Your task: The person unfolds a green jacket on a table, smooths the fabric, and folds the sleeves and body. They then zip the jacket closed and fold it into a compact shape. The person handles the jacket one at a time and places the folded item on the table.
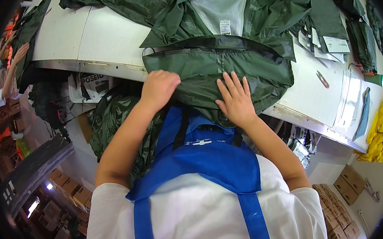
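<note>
A dark green rain jacket (259,13) lies spread on the white table, its pale mesh lining (221,11) and a white label showing. Its hood (205,62) hangs toward me over the near edge. At the hood's left side my left hand (160,89) is closed, fingers curled over the fabric. My right hand (236,99) lies flat on the hood's lower part, fingers spread. A thin dark cord loop (148,52) shows at the hood's left corner.
Thread snips (323,79) lie on the table (109,49) to the right, near white tags (335,44) and folded dark green garments (362,45). Yellow fabric (380,122) hangs at the right end. More green garments bunch below the edge. Another person's hand (20,53) is far left.
</note>
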Motion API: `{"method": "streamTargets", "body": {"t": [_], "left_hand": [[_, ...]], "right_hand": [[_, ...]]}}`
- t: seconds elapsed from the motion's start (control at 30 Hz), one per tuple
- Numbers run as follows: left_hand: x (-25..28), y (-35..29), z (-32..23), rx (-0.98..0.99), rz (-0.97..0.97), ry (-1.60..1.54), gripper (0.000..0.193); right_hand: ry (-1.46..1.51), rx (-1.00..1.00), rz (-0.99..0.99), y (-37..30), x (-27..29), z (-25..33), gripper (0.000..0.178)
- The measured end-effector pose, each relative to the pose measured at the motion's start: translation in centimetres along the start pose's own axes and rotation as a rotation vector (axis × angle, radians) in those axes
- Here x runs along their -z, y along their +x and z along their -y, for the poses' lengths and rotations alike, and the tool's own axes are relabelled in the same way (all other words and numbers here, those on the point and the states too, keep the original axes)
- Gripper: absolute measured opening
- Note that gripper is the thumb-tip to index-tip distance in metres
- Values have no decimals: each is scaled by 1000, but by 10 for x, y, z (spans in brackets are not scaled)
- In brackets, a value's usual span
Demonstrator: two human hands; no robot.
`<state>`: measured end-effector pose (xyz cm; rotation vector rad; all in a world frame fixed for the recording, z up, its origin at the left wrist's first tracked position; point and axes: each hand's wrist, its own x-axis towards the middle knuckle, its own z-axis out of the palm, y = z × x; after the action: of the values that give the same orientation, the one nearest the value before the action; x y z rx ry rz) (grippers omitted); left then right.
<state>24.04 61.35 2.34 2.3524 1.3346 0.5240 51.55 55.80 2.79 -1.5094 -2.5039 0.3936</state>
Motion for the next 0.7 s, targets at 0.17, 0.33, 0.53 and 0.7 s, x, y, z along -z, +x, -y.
{"method": "streamTargets", "body": {"t": [0.17, 0.33, 0.53, 0.7], "left_hand": [[-7, 17, 26, 326, 33, 21, 12], [2, 9, 10, 219, -181, 231, 27], [-29, -42, -1, 1002, -556, -1024, 44], [2, -6, -49, 531, -287, -879, 39]], "right_hand": [[136, 101, -200, 3, -9, -14, 62], [113, 81, -40, 0, -10, 13, 62], [1, 4, 27, 3, -17, 12, 60], [-11, 5, 26, 3, -22, 10, 57]]}}
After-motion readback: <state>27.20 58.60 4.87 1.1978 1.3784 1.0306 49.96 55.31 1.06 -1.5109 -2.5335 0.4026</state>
